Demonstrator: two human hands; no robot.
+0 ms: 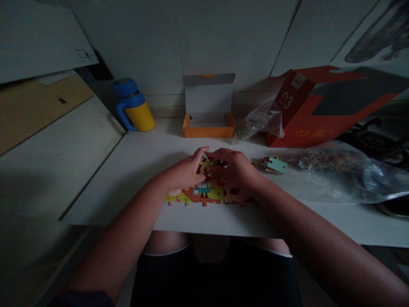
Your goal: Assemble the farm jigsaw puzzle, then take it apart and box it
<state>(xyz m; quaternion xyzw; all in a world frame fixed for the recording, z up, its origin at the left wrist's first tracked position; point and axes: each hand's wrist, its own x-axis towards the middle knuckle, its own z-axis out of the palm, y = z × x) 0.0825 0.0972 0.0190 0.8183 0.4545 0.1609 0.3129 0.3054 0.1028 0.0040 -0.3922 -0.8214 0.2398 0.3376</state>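
Note:
A partly joined jigsaw puzzle (204,192) lies flat near the front edge of the white table, with colourful printed figures on it. Over its far part, my left hand (187,171) and my right hand (238,169) curve in from both sides around a bunch of jigsaw puzzle pieces (207,164). My left thumb points up at the near side of the bunch, and the right fingers press in from the right. Parts of the pieces and of the puzzle are hidden beneath my hands. Right of my right hand sits a small stack of puzzle pieces (275,165), pale green on top.
An orange box (208,132) stands with its lid up at the back. To its right are a plastic bag (255,121), a large red box (306,111) and another clear bag of pieces (345,170). A blue-and-yellow jug (140,115) stands back left.

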